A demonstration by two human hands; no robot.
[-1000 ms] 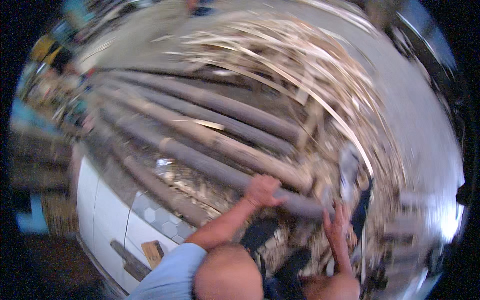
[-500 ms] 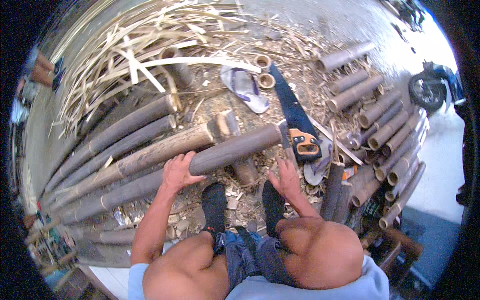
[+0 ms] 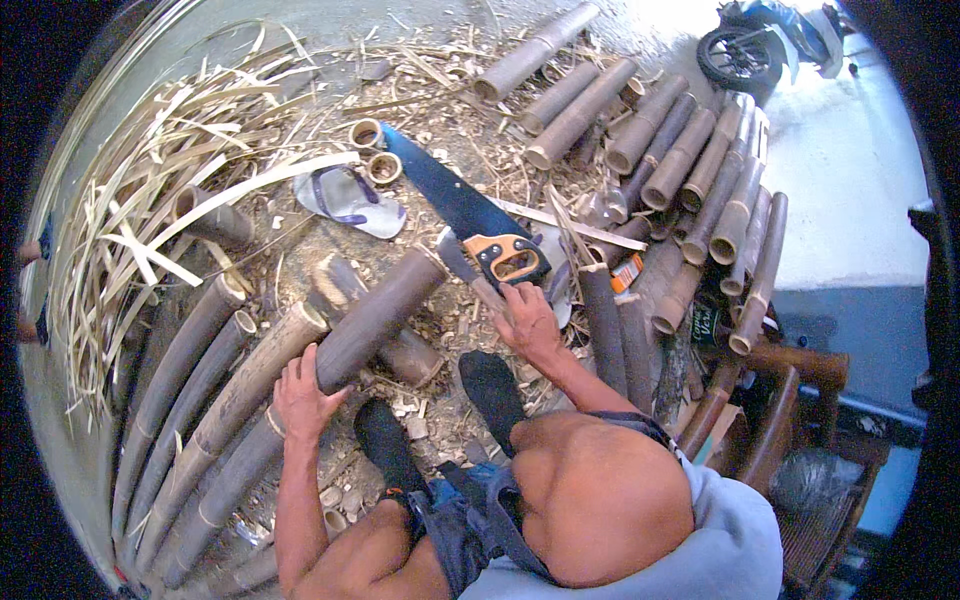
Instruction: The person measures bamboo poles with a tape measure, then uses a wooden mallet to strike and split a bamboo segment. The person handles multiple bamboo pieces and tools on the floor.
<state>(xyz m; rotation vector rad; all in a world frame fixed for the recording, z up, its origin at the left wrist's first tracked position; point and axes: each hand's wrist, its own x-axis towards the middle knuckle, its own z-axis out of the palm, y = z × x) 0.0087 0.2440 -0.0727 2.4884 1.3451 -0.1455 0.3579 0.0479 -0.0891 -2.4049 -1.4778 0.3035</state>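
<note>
My left hand (image 3: 303,393) is wrapped over a long dark bamboo pole (image 3: 385,310), thumb on the near side. The pole slants from lower left up to its cut end near the middle. Close to that end lies a knife with a broad metal blade (image 3: 457,257) and a wooden handle. My right hand (image 3: 530,325) is stretched toward a handsaw (image 3: 450,205), its fingertips at the lower edge of the saw's orange and black handle. The knife handle's end is beside the right thumb. Under the pole sits a short thick bamboo block (image 3: 405,355).
Several bamboo poles (image 3: 200,440) lie at left, below a heap of pale bamboo strips (image 3: 150,170). Cut bamboo lengths (image 3: 670,170) are piled at right. A sandal (image 3: 350,200) and two bamboo rings (image 3: 383,168) lie among shavings. Brown wooden furniture (image 3: 770,430) stands lower right.
The view has swung to the right, shifting the scene leftward. My right hand has moved from beside the knife handle up to the saw handle. My left hand stays on the pole.
</note>
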